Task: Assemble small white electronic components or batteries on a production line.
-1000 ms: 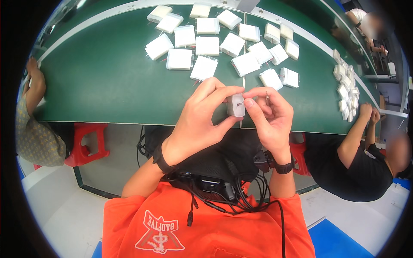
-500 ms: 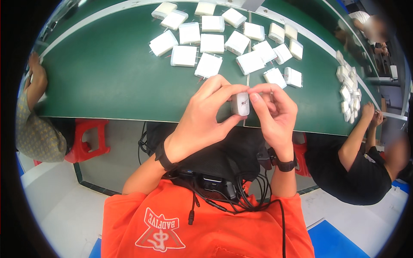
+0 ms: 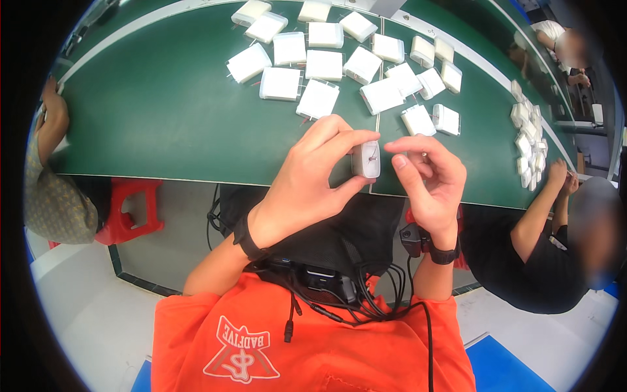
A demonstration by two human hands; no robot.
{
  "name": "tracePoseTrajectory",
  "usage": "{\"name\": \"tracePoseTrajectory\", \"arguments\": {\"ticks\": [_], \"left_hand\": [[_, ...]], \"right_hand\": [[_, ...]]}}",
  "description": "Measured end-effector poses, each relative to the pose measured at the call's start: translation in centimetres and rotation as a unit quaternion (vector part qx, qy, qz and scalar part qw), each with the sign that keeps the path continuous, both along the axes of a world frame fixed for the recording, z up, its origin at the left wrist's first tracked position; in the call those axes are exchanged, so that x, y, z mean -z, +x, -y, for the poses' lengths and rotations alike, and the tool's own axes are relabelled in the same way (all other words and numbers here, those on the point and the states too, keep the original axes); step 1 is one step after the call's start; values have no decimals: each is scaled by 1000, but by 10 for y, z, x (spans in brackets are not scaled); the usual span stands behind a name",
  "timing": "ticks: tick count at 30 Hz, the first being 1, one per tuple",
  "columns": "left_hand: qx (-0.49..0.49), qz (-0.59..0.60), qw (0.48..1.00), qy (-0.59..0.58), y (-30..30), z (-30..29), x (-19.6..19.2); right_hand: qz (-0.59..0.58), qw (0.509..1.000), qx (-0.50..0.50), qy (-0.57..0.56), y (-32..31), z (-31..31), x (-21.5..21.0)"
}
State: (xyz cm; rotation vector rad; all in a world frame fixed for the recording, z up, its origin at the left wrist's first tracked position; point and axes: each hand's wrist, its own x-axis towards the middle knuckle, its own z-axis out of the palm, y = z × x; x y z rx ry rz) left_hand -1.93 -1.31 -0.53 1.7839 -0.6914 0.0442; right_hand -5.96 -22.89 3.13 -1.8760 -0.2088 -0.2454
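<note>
My left hand (image 3: 313, 163) pinches a small white rectangular casing (image 3: 367, 163) between thumb and fingers, just over the table's near edge. The casing stands upright with its narrow end facing me, and thin dark and reddish wire ends show in the middle of that end. Just right of it, apart from the casing, is my right hand (image 3: 431, 179). Its thumb and index finger are bent with a gap between their tips, while the other fingers curl inward. A tiny shiny bit shows among those curled fingers; what it is cannot be made out.
Several similar white casings (image 3: 324, 65) with thin wires lie scattered across the green table (image 3: 163, 130). Another pile (image 3: 532, 140) lies at the right, near a co-worker's hands (image 3: 563, 179). A co-worker's arm (image 3: 55, 121) rests at the far left, near a red stool (image 3: 134, 209). Black cables (image 3: 385, 294) cross my chest.
My right hand has drawn back to the right from the casing, and its fingertips have come away from it. The left hand keeps its hold almost in place.
</note>
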Motion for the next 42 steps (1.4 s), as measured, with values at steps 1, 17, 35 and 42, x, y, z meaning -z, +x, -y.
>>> {"name": "tracePoseTrajectory", "arguments": {"ticks": [1, 17, 35, 42], "left_hand": [[-1, 2, 1000, 0, 0, -1, 1], [-3, 25, 1000, 9, 7, 2, -6], [7, 22, 1000, -6, 0, 0, -10], [2, 31, 1000, 6, 1, 1, -11]], "right_hand": [[2, 999, -16, -33, 0, 0, -1], [-23, 997, -14, -77, 16, -6, -6], [-49, 998, 11, -38, 8, -17, -5], [-95, 995, 12, 5, 11, -15, -2]]}}
